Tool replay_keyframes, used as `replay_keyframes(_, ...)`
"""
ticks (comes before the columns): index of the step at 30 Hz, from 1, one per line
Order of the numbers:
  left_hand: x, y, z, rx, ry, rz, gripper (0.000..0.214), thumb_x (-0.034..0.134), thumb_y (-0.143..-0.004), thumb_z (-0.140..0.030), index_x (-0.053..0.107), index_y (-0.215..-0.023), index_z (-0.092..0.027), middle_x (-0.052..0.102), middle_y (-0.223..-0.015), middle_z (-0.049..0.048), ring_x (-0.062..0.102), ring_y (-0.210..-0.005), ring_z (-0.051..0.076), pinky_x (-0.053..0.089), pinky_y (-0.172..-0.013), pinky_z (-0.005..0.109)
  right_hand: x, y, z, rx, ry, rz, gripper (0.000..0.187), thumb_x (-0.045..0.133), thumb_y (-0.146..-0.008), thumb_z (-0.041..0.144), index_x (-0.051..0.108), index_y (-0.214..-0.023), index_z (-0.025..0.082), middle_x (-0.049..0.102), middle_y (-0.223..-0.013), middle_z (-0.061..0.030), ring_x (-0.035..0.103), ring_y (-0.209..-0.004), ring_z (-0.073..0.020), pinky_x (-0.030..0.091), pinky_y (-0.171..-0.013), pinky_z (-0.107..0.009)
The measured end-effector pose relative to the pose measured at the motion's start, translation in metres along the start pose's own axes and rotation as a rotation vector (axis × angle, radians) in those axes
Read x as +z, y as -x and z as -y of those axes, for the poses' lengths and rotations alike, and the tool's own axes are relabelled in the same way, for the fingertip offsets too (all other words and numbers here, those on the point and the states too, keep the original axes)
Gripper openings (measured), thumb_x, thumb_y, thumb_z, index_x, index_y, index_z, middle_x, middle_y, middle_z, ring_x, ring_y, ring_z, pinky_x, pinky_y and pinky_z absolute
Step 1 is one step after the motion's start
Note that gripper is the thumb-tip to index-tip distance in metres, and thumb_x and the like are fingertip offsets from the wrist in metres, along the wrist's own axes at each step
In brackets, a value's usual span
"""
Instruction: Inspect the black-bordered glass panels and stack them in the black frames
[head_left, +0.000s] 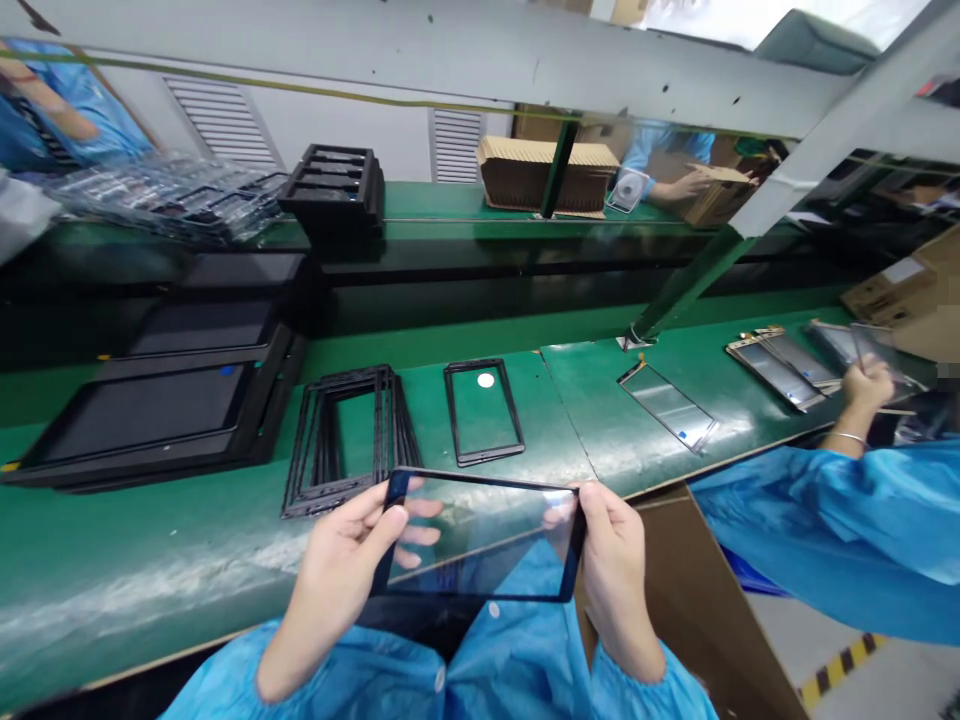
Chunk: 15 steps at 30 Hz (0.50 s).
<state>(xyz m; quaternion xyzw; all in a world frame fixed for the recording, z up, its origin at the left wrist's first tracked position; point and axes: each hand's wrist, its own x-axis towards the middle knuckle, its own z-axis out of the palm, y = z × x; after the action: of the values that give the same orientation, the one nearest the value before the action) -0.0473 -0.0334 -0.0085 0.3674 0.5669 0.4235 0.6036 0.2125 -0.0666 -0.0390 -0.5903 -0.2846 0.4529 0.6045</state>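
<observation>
I hold a clear glass panel (487,530) with a black border flat over my lap, at the near edge of the green bench (187,540). My left hand (345,560) grips its left short edge, thumb on top and fingers showing through the glass. My right hand (611,560) grips the right short edge in the same way. Just beyond the panel a stack of black frames (349,435) lies on the bench. A single black frame (482,410) with a white dot inside it lies to the right of the stack.
Black trays with dark screens (150,410) are stacked at the left. A film-covered panel (670,407) lies to the right. A co-worker in a blue gown (832,520) handles panels at the far right. Black trays (334,185), cardboard (544,170) and another person's hand sit beyond.
</observation>
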Motion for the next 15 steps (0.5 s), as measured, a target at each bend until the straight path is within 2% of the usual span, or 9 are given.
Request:
replay_keyframes(3,-0.002,-0.003,0.008,0.003,-0.023,-0.002,0.051,0.081,-0.089,-0.054,0.073,-0.119,-0.014,0.086,-0.104,0.0161,0.083,-0.078,0.028,0.064,-0.056,0.029,-0.002,0.001,0.0,0.018,-0.048,0.059,0.039,0.078,-0.093,0.054,0.08,-0.11,0.019,0.084,-0.074,-0.0077,0.08,-0.06,-0.0247,0.065,-0.063,-0.032)
replay_keyframes(5,-0.004,-0.006,0.01,0.104,-0.081,0.006,0.052,0.072,-0.097,-0.05,0.065,-0.137,-0.018,0.078,-0.132,0.0192,0.083,-0.098,0.032,0.067,-0.063,0.032,-0.002,0.004,0.002,0.016,-0.029,0.061,0.038,0.082,-0.09,0.05,0.079,-0.113,0.02,0.085,-0.08,-0.0088,0.082,-0.063,-0.0254,0.066,-0.065,-0.032)
replay_keyframes(7,-0.005,-0.009,0.005,0.333,-0.267,-0.003,0.059,0.066,-0.103,-0.042,0.05,-0.156,-0.025,0.059,-0.16,0.0171,0.071,-0.13,0.034,0.068,-0.088,0.042,0.0,0.009,0.005,0.005,0.02,0.045,0.035,0.084,-0.089,0.049,0.079,-0.107,0.019,0.085,-0.08,-0.0096,0.083,-0.064,-0.0263,0.067,-0.066,-0.032)
replay_keyframes(8,-0.005,-0.011,0.001,0.477,-0.41,0.004,0.06,0.065,-0.103,-0.038,0.047,-0.16,-0.029,0.053,-0.166,0.0137,0.061,-0.143,0.034,0.061,-0.105,0.049,0.002,0.012,0.007,-0.004,0.045,0.047,0.035,0.083,-0.089,0.05,0.08,-0.106,0.019,0.085,-0.078,-0.0098,0.083,-0.064,-0.0266,0.068,-0.065,-0.033)
replay_keyframes(10,-0.003,-0.016,-0.012,0.725,-0.726,0.078,0.052,0.068,-0.101,-0.03,0.059,-0.153,-0.03,0.062,-0.159,0.0083,0.051,-0.152,0.033,0.033,-0.129,0.061,0.006,0.017,0.009,-0.024,0.089,0.059,0.035,0.083,-0.089,0.05,0.081,-0.106,0.019,0.085,-0.077,-0.0098,0.083,-0.063,-0.027,0.068,-0.066,-0.033)
replay_keyframes(11,-0.001,-0.018,-0.019,0.803,-0.85,0.148,0.042,0.069,-0.1,-0.029,0.069,-0.142,-0.03,0.071,-0.148,0.0064,0.055,-0.148,0.033,0.022,-0.133,0.063,0.007,0.019,0.009,-0.035,0.103,0.063,0.035,0.083,-0.089,0.05,0.081,-0.106,0.019,0.085,-0.078,-0.0099,0.083,-0.063,-0.0271,0.069,-0.066,-0.033)
replay_keyframes(12,0.001,-0.021,-0.026,0.847,-0.929,0.232,0.032,0.069,-0.1,-0.028,0.077,-0.131,-0.03,0.079,-0.135,0.0046,0.062,-0.141,0.032,0.017,-0.134,0.063,0.008,0.021,0.01,-0.044,0.114,0.062,0.035,0.083,-0.09,0.05,0.081,-0.106,0.019,0.085,-0.078,-0.0101,0.083,-0.063,-0.0273,0.069,-0.065,-0.033)
replay_keyframes(13,0.003,-0.023,-0.032,0.861,-0.966,0.311,0.024,0.069,-0.101,-0.029,0.081,-0.122,-0.03,0.084,-0.122,0.0031,0.069,-0.13,0.03,0.018,-0.134,0.062,0.009,0.023,0.01,-0.051,0.123,0.056,0.035,0.082,-0.09,0.049,0.081,-0.106,0.019,0.086,-0.079,-0.0103,0.083,-0.063,-0.0276,0.069,-0.065,-0.034)
replay_keyframes(15,0.005,-0.027,-0.039,0.843,-0.959,0.411,0.02,0.066,-0.103,-0.029,0.084,-0.112,-0.029,0.087,-0.108,0.0022,0.077,-0.111,0.025,0.029,-0.131,0.057,0.009,0.025,0.01,-0.06,0.135,0.044,0.035,0.082,-0.091,0.049,0.08,-0.107,0.018,0.086,-0.079,-0.0108,0.083,-0.062,-0.0283,0.069,-0.063,-0.035)
